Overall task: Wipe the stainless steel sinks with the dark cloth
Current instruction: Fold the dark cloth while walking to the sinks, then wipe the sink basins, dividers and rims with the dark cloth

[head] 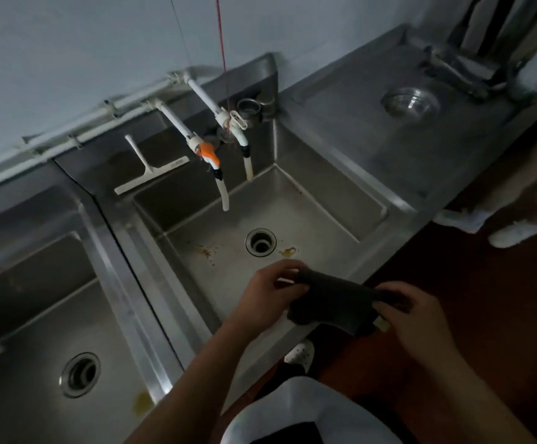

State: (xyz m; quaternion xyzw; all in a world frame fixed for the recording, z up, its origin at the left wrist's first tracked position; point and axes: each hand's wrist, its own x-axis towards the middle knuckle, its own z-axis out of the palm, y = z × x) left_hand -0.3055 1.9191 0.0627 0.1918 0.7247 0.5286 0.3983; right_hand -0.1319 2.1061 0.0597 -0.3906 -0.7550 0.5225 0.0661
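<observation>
Cloth [334, 302] held over near rim of middle sink [369, 206], not yet on the steel. Left hand [270, 288] pinching far-left end, fingers [288, 267] curled over the top edge. Right hand [416, 310] clamped on near-right end, thumb on top. Both gripping cloth, neither loose.

Cloth orientation: long axis running upper-left to lower-right, roughly along the sink's front edge. Bunched into a thick roll or fold, sagging a little between the hands. Far end pointing toward drain [260, 242].

Judged step: readying the cloth before the first pass. To do well:
- Fold flat into a pad, not a roll; more contact area.
- Drop to one-hand grip for wiping, other hand free to brace on the rim.
- Start at yellow-brown stains [288, 250] beside drain and specks [208, 251] left of it; press hard there.
- Work walls down to floor, strokes toward drain.
- Mind hoses [224, 193] hanging over the basin, and squeegee [147, 171] on back ledge.

Left sink [107, 277] also stained near its front edge [140, 402]; do next. Right surface [350, 100] has a drain [410, 102] too.
</observation>
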